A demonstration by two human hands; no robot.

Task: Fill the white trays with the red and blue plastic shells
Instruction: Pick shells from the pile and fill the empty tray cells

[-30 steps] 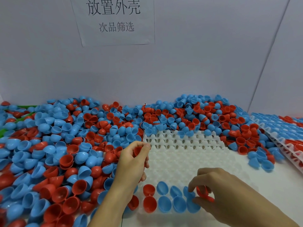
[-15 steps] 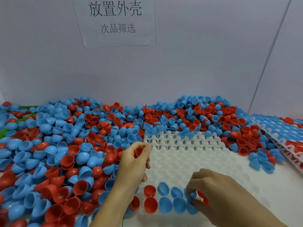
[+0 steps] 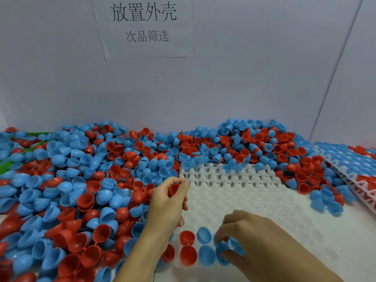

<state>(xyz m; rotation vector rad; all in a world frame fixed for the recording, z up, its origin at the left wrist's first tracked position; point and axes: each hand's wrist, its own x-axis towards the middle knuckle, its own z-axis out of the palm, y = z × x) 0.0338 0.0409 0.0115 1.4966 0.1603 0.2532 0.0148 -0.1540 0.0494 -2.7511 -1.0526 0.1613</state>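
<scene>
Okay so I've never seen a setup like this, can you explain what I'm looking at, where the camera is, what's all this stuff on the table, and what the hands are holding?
There is no machine here: a person works with two bare hands, and the single picture comes from a camera worn on their head, looking forward and down. The table is heaped with loose red and blue plastic shells, each a hollow half-capsule. In the middle lies a white tray with rows of pockets; only a few near pockets hold shells so far. More filled trays sit at the far right. The left hand pinches a red shell at the tray's left edge. The right hand curls over the near pockets; whether it holds anything is hidden. A paper sign hangs on the wall.
</scene>
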